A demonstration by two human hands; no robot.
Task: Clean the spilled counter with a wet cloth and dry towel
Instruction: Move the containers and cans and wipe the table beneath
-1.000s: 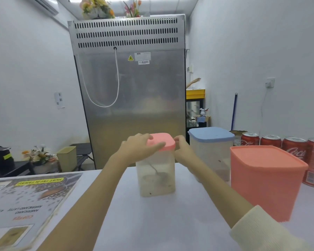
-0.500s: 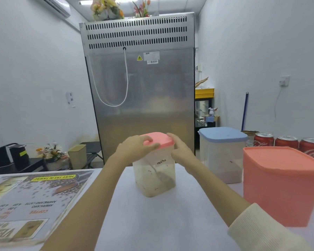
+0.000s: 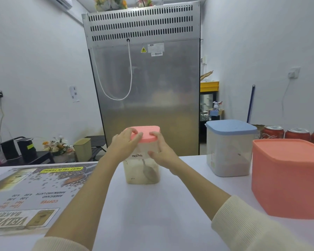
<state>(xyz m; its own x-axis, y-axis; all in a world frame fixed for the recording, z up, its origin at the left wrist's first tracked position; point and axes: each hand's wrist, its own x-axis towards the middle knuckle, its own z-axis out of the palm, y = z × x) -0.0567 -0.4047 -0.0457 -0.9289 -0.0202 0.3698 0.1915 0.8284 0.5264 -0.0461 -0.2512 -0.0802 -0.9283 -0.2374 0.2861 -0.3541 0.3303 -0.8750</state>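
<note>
The room is evenly bright under soft overhead light, and the white walls take on a cool bluish cast. Shadows on the surface (image 3: pixel 152 214) are faint and diffuse. The steel refrigerator (image 3: pixel 149 98) shows dull, smeared reflections without hard glare. The wide lens bends the walls and edges outward, and fine detail looks slightly soft.

We see the table (image 3: pixel 152 214), white and smooth, running across the lower view. On it stands a clear mocha jar (image 3: pixel 141 169) with a pink lid (image 3: pixel 146 134), upright near the middle, holding pale powder and a spoon. No cloth or towel shows.
</note>
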